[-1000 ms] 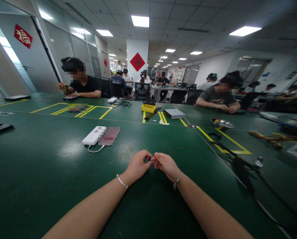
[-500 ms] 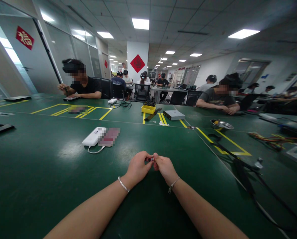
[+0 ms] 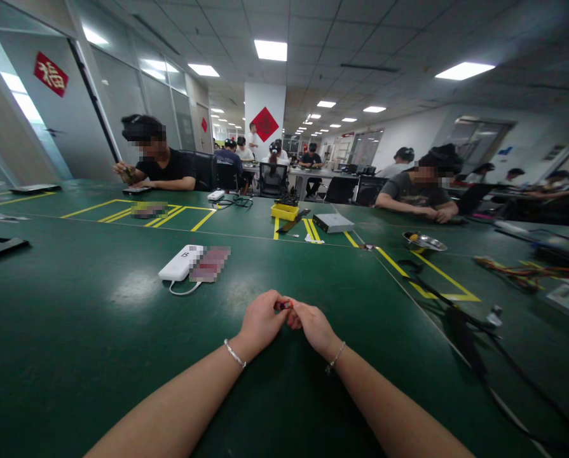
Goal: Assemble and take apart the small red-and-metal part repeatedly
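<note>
My left hand and my right hand meet above the green table, near the middle of the view. Between their fingertips is a small dark object with a shiny light-coloured end, too small to name. The fingers of my left hand are closed on its dark end. My right thumb and curled fingers press against its other end, where a red-orange glow shows at the thumb tip. Most of the object is hidden by the fingers. A white power bank lies beyond my left hand, cabled to a blurred-out reddish phone-shaped thing.
Farther back stand a yellow tray, a silver-grey box and a metal bowl. Black cables run along the right. A dark flat frame lies at the left edge. Two people sit across the table.
My right thumb has shifted over the end of the small object, and a red-orange glow now shows there. The hands otherwise stay nearly in place.
</note>
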The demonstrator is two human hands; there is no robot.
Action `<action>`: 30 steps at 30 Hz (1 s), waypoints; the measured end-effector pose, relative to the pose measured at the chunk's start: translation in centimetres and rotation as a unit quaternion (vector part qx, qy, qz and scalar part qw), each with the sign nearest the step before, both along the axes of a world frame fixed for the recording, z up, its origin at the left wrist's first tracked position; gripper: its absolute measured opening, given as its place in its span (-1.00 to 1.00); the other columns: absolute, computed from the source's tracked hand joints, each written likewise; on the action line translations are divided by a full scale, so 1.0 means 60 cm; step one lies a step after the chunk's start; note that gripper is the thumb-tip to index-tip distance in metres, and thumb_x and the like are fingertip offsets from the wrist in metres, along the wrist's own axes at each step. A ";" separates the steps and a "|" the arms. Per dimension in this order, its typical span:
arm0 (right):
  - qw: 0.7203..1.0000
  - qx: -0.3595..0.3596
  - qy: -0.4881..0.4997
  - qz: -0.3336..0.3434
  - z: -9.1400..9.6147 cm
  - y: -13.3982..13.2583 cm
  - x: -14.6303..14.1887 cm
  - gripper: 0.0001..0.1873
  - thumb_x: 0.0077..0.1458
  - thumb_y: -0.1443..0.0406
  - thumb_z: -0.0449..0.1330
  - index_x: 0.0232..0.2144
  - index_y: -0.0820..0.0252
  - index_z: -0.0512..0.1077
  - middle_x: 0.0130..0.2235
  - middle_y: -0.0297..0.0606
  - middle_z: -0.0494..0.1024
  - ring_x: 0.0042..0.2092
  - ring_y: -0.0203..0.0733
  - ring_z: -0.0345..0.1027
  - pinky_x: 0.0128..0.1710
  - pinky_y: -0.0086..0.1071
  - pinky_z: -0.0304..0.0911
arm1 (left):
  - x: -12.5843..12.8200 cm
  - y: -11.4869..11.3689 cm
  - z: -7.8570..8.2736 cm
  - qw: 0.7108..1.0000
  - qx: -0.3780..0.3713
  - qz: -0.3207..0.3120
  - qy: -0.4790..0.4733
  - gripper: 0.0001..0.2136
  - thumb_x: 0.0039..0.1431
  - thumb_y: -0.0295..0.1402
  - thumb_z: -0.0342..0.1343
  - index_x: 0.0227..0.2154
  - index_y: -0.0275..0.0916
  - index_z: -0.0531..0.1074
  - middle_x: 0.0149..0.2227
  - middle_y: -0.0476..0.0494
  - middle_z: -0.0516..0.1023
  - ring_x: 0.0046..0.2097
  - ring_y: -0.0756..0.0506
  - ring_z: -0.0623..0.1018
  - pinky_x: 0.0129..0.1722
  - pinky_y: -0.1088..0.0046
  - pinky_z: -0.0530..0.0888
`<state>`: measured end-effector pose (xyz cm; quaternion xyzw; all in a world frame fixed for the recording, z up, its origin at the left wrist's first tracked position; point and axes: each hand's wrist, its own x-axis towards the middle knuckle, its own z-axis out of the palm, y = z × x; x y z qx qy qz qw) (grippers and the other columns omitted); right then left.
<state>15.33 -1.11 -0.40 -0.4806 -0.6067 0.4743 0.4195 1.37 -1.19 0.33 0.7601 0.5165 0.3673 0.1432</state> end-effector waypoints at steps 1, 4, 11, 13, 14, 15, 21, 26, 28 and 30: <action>1.000 -0.008 0.009 -0.004 0.002 0.000 -0.001 -0.58 -0.03 0.04 -0.04 -0.54 0.21 0.43 -0.55 -0.31 0.39 -0.50 -0.32 0.20 -0.48 -0.42 0.13 | 0.000 0.001 0.000 1.000 -0.001 0.002 -0.004 -0.95 0.00 -0.38 -0.01 -0.48 -0.24 0.29 -0.46 -0.02 0.38 -0.39 -0.01 0.37 -0.40 0.50 0.28; 0.999 -0.016 0.021 -0.030 0.008 -0.003 -0.005 -0.64 -0.09 0.07 0.05 -0.34 0.15 0.45 -0.32 -0.26 0.46 -0.33 -0.23 0.28 -0.43 -0.40 0.18 | 0.003 0.003 0.001 1.000 -0.007 0.002 -0.008 -0.93 0.00 -0.36 -0.01 -0.46 -0.24 0.29 -0.45 -0.02 0.39 -0.39 -0.01 0.38 -0.40 0.49 0.29; 0.990 0.039 -0.091 -0.099 0.032 0.022 0.044 -0.65 -0.09 0.14 0.06 -0.25 0.13 0.43 -0.23 -0.23 0.48 -0.20 -0.12 0.30 -0.20 -0.24 0.18 | 0.002 0.004 0.000 0.997 -0.041 -0.050 -0.039 -0.70 -0.07 -0.40 0.06 -0.20 -0.19 0.25 -0.28 -0.05 0.43 -0.23 -0.05 0.42 -0.23 0.42 0.34; 0.959 0.087 -0.200 -0.178 0.043 0.037 0.092 -0.64 -0.08 0.15 0.03 -0.23 0.12 0.42 -0.19 -0.21 0.47 -0.14 -0.09 0.27 -0.13 -0.22 0.12 | -0.003 0.007 -0.004 0.997 -0.055 -0.047 -0.039 -0.69 -0.04 -0.40 0.04 -0.17 -0.19 0.23 -0.23 -0.08 0.43 -0.18 -0.07 0.41 -0.18 0.38 0.33; 0.936 0.102 -0.260 -0.213 0.046 0.044 0.122 -0.63 -0.06 0.15 0.01 -0.20 0.13 0.41 -0.17 -0.18 0.46 -0.12 -0.07 0.25 -0.13 -0.21 0.11 | -0.006 0.009 -0.006 0.997 -0.060 -0.044 -0.034 -0.71 -0.03 -0.40 0.02 -0.18 -0.19 0.24 -0.22 -0.09 0.43 -0.16 -0.08 0.40 -0.16 0.36 0.32; 0.909 0.102 -0.319 -0.250 0.048 0.050 0.153 -0.61 -0.05 0.15 -0.01 -0.18 0.14 0.39 -0.18 -0.14 0.45 -0.12 -0.05 0.25 -0.15 -0.20 0.11 | -0.008 0.011 -0.007 0.997 -0.065 -0.042 -0.028 -0.73 -0.02 -0.39 0.01 -0.19 -0.19 0.26 -0.21 -0.10 0.43 -0.15 -0.09 0.40 -0.15 0.34 0.32; 0.816 -0.016 -0.410 -0.408 0.012 0.064 0.314 -0.61 -0.07 0.18 -0.02 -0.16 0.18 0.31 -0.30 -0.13 0.47 -0.26 -0.08 0.31 -0.32 -0.28 0.16 | -0.013 0.016 -0.009 0.996 -0.084 -0.038 0.013 -0.80 -0.01 -0.38 -0.01 -0.27 -0.21 0.34 -0.21 -0.12 0.42 -0.14 -0.12 0.38 -0.12 0.30 0.29; 0.787 -0.069 -0.434 -0.433 -0.010 0.062 0.353 -0.67 -0.08 0.16 -0.04 -0.30 0.16 0.36 -0.34 -0.10 0.45 -0.28 -0.03 0.30 -0.36 -0.25 0.16 | -0.013 0.015 -0.009 0.996 -0.065 -0.056 0.033 -0.85 -0.02 -0.38 0.00 -0.34 -0.20 0.37 -0.27 -0.10 0.43 -0.18 -0.11 0.38 -0.14 0.32 0.29; 0.779 -0.079 -0.447 -0.433 -0.009 0.061 0.354 -0.68 -0.09 0.16 -0.04 -0.34 0.15 0.39 -0.33 -0.07 0.45 -0.25 0.01 0.28 -0.35 -0.21 0.16 | -0.014 0.015 -0.010 0.996 -0.056 -0.061 0.042 -0.87 -0.02 -0.39 0.00 -0.36 -0.20 0.37 -0.28 -0.09 0.43 -0.19 -0.10 0.39 -0.16 0.34 0.30; 0.773 -0.095 -0.453 -0.435 -0.008 0.058 0.355 -0.67 -0.11 0.15 -0.04 -0.36 0.14 0.43 -0.28 -0.02 0.43 -0.21 0.07 0.26 -0.34 -0.17 0.16 | -0.014 0.016 -0.012 0.996 -0.052 -0.062 0.049 -0.88 -0.02 -0.39 0.00 -0.37 -0.20 0.37 -0.30 -0.09 0.43 -0.20 -0.09 0.39 -0.17 0.36 0.30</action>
